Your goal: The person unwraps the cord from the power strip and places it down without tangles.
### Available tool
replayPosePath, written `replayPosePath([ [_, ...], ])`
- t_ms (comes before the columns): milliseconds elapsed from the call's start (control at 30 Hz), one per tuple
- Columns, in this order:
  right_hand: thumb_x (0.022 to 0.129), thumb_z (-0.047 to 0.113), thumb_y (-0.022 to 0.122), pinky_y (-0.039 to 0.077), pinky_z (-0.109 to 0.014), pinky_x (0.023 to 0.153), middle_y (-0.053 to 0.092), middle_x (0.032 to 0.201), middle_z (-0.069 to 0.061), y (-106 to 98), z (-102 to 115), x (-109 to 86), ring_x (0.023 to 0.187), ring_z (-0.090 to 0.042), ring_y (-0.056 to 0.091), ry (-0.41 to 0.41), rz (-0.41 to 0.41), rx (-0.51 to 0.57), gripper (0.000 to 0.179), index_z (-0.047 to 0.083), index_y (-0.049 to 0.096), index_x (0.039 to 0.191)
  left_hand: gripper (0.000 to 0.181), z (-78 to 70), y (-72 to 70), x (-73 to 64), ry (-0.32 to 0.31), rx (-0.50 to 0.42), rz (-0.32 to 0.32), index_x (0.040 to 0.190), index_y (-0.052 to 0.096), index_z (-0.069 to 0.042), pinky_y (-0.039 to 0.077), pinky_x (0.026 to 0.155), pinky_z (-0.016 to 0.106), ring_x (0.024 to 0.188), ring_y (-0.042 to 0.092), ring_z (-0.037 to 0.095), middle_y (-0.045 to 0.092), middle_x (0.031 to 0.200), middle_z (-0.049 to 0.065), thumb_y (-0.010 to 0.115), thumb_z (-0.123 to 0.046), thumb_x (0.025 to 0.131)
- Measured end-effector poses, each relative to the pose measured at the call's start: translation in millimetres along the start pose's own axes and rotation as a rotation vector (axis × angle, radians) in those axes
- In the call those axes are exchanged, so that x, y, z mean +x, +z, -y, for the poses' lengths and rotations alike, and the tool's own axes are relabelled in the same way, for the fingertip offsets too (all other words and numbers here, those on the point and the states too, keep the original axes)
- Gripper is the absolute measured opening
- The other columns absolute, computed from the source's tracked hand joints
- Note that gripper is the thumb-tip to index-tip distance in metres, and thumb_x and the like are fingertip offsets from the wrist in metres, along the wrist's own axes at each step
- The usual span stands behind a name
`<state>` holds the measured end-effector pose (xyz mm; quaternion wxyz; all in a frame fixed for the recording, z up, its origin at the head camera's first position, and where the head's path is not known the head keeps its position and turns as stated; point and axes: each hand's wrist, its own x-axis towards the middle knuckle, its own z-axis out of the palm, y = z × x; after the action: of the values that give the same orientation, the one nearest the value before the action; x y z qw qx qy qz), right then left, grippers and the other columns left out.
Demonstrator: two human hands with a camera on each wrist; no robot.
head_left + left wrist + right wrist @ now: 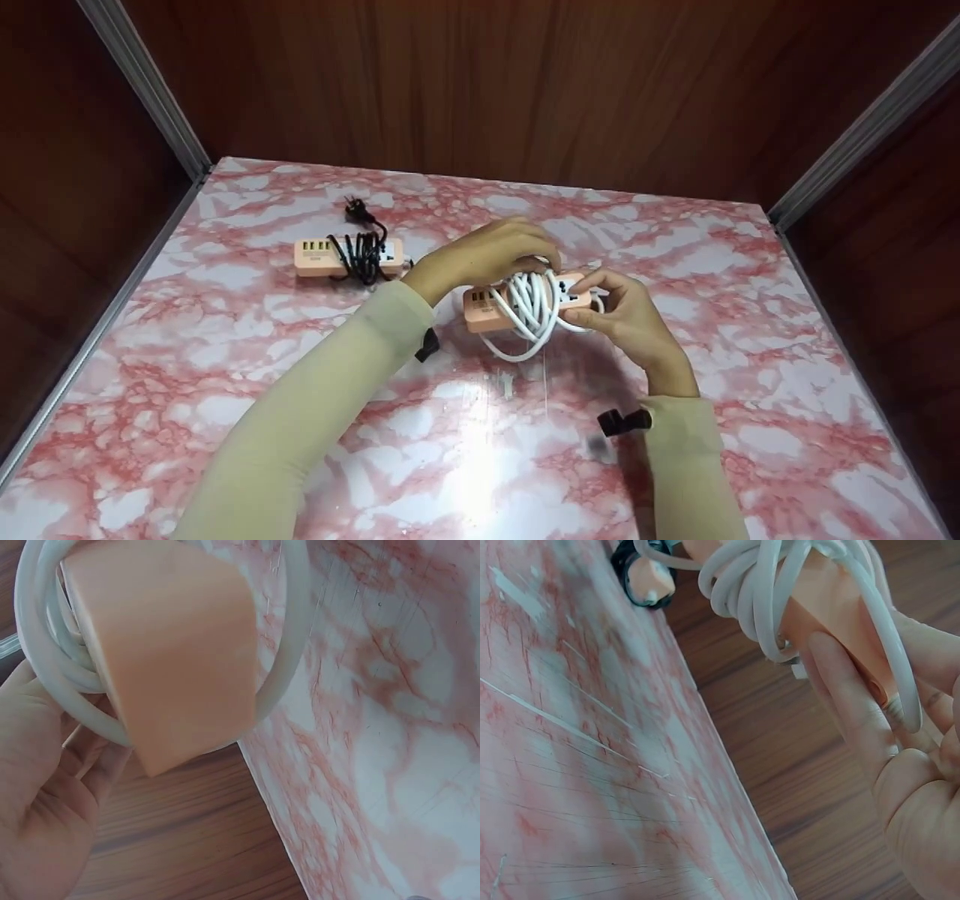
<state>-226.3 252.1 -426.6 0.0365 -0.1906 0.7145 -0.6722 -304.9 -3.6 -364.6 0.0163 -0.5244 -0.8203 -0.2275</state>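
A peach power strip (487,319) with USB ports and sockets has a thick white cord (534,304) wound in several loops round its middle. My right hand (636,322) grips the strip's socket end between thumb and fingers. At the strip's far side, the curled fingers of my left hand (491,251) hold the white loops. Close up in the left wrist view, the strip's end (172,660) hides part of that hand (45,795). The right wrist view has the fingers (847,690) along the strip's side, with a cord loop (889,645) hanging over its end.
Left of the hands lies a second peach power strip (319,262), wrapped in black cord (365,259), its black plug (356,210) pointing away. The red-and-white marbled table (247,420) meets a dark wood panel (487,90) at the back, with metal-edged panels at both sides.
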Motion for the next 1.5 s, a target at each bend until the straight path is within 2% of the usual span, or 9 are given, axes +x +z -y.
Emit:
replayPosePath([
  [267, 0.085, -0.015, 0.080, 0.057, -0.022, 0.067, 0.070, 0.119, -0.012, -2.4, 2.3, -0.4, 0.082, -0.012, 0.069, -0.021, -0.036, 0.008, 0.031, -0.016, 0.059, 0.107, 0.019, -5.4, -2.5, -0.4, -0.051, 0.092, -0.033, 0.121, 0.073, -0.013, 0.046, 0.105, 0.041, 0.119, 0.056, 0.028, 0.067, 0.123, 0.008, 0.061, -0.022, 0.109],
  [433, 0.086, -0.013, 0.080, 0.057, -0.023, 0.069, 0.070, 0.119, -0.013, -3.7, 1.5, -0.6, 0.084, -0.013, 0.070, -0.017, -0.046, 0.017, 0.032, -0.014, 0.059, 0.110, 0.019, -9.6, -6.0, -0.2, -0.079, 0.096, -0.055, 0.122, 0.070, -0.011, 0.048, 0.100, 0.040, 0.110, 0.057, 0.026, 0.061, 0.121, 0.008, 0.060, -0.018, 0.108],
  [567, 0.088, -0.011, 0.080, 0.056, -0.022, 0.068, 0.070, 0.121, -0.012, -4.3, 1.5, -0.5, 0.085, -0.013, 0.067, -0.028, -0.060, 0.001, 0.031, -0.012, 0.062, 0.112, 0.017, -11.6, -7.8, 0.7, -0.071, 0.094, -0.076, 0.121, 0.069, -0.010, 0.048, 0.094, 0.040, 0.103, 0.056, 0.025, 0.058, 0.117, 0.008, 0.061, -0.018, 0.108],
  [733, 0.089, -0.008, 0.080, 0.049, -0.021, 0.061, 0.071, 0.120, -0.012, -3.8, 2.3, -0.8, 0.072, -0.011, 0.056, -0.043, -0.093, -0.035, 0.029, -0.011, 0.066, 0.114, 0.022, -13.4, -8.0, -0.5, -0.018, 0.140, -0.128, 0.120, 0.069, -0.010, 0.049, 0.093, 0.039, 0.103, 0.057, 0.025, 0.059, 0.116, 0.009, 0.064, -0.027, 0.108],
  [900, 0.089, -0.010, 0.079, 0.056, -0.023, 0.069, 0.071, 0.118, -0.010, -0.7, 2.5, -0.3, 0.081, -0.014, 0.065, -0.024, -0.167, 0.023, 0.026, -0.011, 0.066, 0.112, 0.019, -20.3, -9.6, -3.0, -0.003, 0.198, -0.199, 0.120, 0.073, -0.017, 0.051, 0.090, 0.035, 0.108, 0.055, 0.023, 0.058, 0.118, 0.008, 0.058, -0.024, 0.111],
  [1000, 0.088, -0.012, 0.077, 0.059, -0.024, 0.073, 0.071, 0.113, -0.011, 1.2, 3.0, 1.2, 0.086, -0.015, 0.069, -0.035, -0.235, 0.075, 0.022, -0.007, 0.069, 0.108, 0.019, -25.2, -11.7, -1.9, -0.019, 0.234, -0.243, 0.117, 0.073, -0.015, 0.052, 0.091, 0.033, 0.112, 0.055, 0.023, 0.060, 0.121, 0.008, 0.056, -0.021, 0.112],
  [1100, 0.087, -0.014, 0.077, 0.059, -0.024, 0.072, 0.071, 0.109, -0.012, 1.5, 3.5, 2.4, 0.085, -0.014, 0.070, -0.046, -0.307, 0.097, 0.021, -0.001, 0.072, 0.104, 0.019, -30.0, -14.5, 0.3, -0.025, 0.281, -0.274, 0.115, 0.072, -0.012, 0.052, 0.093, 0.033, 0.113, 0.056, 0.025, 0.063, 0.122, 0.008, 0.055, -0.021, 0.113],
  [1300, 0.085, -0.015, 0.079, 0.060, -0.023, 0.071, 0.070, 0.111, -0.011, 0.8, 4.2, 4.4, 0.085, -0.013, 0.070, -0.045, -0.389, 0.104, 0.023, -0.003, 0.071, 0.103, 0.018, -37.0, -17.8, 0.3, -0.002, 0.345, -0.296, 0.114, 0.071, -0.009, 0.049, 0.098, 0.036, 0.111, 0.057, 0.028, 0.067, 0.115, 0.008, 0.056, -0.019, 0.112],
  [1500, 0.086, -0.014, 0.081, 0.061, -0.024, 0.073, 0.071, 0.114, -0.012, 0.7, 4.2, 5.4, 0.089, -0.015, 0.071, -0.054, -0.430, 0.123, 0.021, -0.002, 0.072, 0.101, 0.018, -44.0, -19.5, -4.7, 0.005, 0.353, -0.313, 0.115, 0.070, -0.008, 0.049, 0.101, 0.036, 0.113, 0.058, 0.028, 0.067, 0.115, 0.008, 0.056, -0.018, 0.112],
])
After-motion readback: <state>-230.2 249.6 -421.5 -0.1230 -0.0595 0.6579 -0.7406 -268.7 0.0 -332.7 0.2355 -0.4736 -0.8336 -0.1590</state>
